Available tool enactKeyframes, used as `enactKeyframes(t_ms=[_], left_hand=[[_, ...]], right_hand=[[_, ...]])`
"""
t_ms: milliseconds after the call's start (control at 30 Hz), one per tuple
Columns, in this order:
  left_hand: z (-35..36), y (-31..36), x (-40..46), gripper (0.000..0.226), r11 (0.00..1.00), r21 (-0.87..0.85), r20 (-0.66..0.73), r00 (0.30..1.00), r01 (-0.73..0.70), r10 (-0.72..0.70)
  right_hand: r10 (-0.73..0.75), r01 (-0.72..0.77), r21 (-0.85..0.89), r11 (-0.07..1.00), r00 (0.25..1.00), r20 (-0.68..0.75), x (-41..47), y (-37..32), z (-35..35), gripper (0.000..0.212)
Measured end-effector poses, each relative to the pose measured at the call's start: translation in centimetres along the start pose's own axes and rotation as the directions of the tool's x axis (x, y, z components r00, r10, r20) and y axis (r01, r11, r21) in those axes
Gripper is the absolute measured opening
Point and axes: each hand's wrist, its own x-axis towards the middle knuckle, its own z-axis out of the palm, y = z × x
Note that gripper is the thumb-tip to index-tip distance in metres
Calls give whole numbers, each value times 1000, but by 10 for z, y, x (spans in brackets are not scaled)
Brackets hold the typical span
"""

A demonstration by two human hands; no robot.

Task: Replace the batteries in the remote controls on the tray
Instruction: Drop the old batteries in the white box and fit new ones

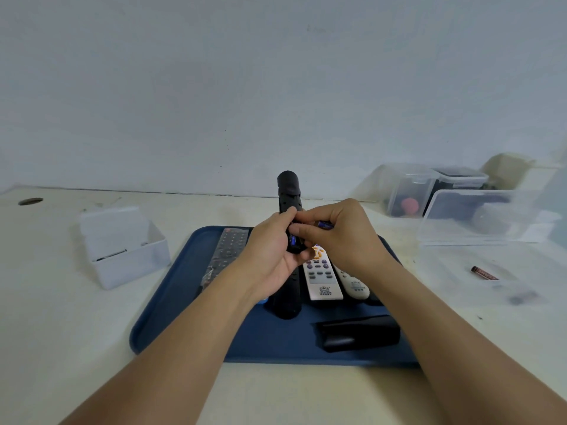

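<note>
A long black remote (289,191) stands tilted above the far half of the blue tray (171,305), its lower end down near the tray's middle and its rounded top rising past the far rim. The left hand (270,256) is wrapped around its middle, thumb on top, and a blue battery (292,239) shows in the remote between the fingers. The right hand (334,237) meets it from the right, fingertips pinching at that battery spot, with a second blue battery (325,224) held among its curled fingers. On the tray, a grey remote (228,251) lies along the left side, two white remotes (322,280) lie right of centre, and a black cover piece (359,332) sits by the near right corner. Left of the tray stands an open white box (122,250) with something dark inside that I cannot make out. Right of the tray are clear lidded tubs (460,210), one holding something red, and a brown battery (484,273) lies loose on the table (76,348).
</note>
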Motion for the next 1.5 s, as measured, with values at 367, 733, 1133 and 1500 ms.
enactKeyframes(t_ms=[367,733,1133,1500], left_hand=[[-1,10,2,27,985,-151,0,996,-87,88],[2,4,3,12,986,20,-11,986,-168,168],[-2,-16,21,12,973,143,-258,942,-182,214],[-7,-12,-3,11,976,154,-216,959,-152,183]], right_hand=[[177,-227,393,891,971,160,0,-8,-12,29],[517,-535,687,491,814,264,10,-1,-23,25],[158,-184,-85,979,955,-250,-1,11,31,33],[332,127,-511,850,624,707,-24,-40,-21,22]])
